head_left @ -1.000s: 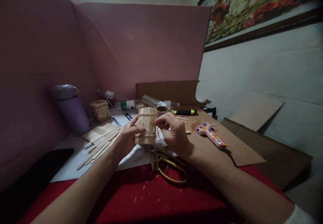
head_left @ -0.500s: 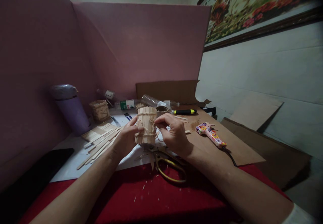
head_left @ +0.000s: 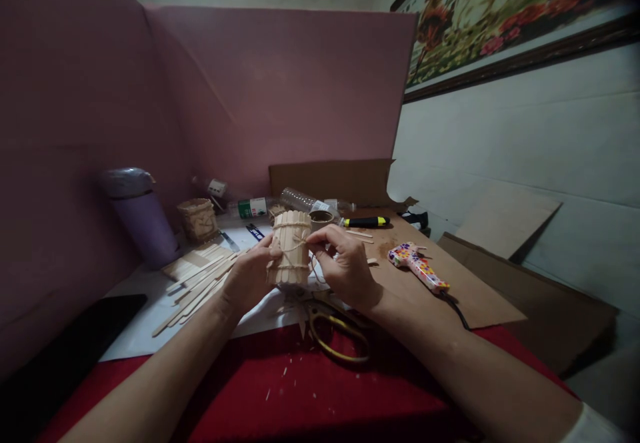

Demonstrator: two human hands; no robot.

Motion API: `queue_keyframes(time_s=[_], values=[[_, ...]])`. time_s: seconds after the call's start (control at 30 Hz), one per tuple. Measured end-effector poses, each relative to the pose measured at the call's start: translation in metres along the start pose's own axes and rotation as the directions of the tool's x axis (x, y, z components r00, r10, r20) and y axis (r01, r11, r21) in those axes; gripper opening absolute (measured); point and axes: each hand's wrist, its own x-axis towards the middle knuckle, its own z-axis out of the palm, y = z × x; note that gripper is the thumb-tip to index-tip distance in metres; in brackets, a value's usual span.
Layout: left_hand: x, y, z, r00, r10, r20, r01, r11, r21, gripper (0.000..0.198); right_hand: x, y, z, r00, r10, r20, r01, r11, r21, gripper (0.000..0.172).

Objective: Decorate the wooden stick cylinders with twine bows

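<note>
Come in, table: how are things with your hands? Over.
Left hand gripping stick-sided cup. Right hand pinching string at its side. Scissors close below; nothing between hands and cup.

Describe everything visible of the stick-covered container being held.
The stick-covered container is pale, wood-looking and roughly cylindrical, walled with upright flat sticks with rounded tops. Twine-like cord rings it near top and bottom, with a strand crossing between. It is near upright, pictured just above the gold-handled scissors. The left grip holds its left side; the right grip appears to pinch cord at its right. Its inside and underside are hidden.
</note>
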Motion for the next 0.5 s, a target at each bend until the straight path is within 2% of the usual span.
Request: queue_keyframes(time_s=[0.17,0.27,0.37,0.5], values=[[-0.001,0.000,-0.003,0.999,-0.035,-0.031,0.033,0.997,-0.075,0.056,0.001,0.002,0.002,1.000,0.021,-0.014,-0.020,0.998,0.060,0.014],[-0.002,0.002,-0.005,0.997,-0.057,0.049,0.065,0.984,-0.166,0.046,0.002,0.002,0.003,0.996,0.085,-0.026,-0.081,0.989,0.128,0.011],[-0.003,0.004,-0.006,0.987,-0.066,0.148,0.101,0.965,-0.240,0.045,0.003,-0.001,0.002,0.991,0.131,-0.034,-0.123,0.975,0.183,0.007],[-0.004,0.004,-0.004,0.986,-0.082,0.148,0.124,0.946,-0.299,0.048,0.004,-0.008,-0.001,0.989,0.143,-0.039,-0.132,0.969,0.208,0.006]])
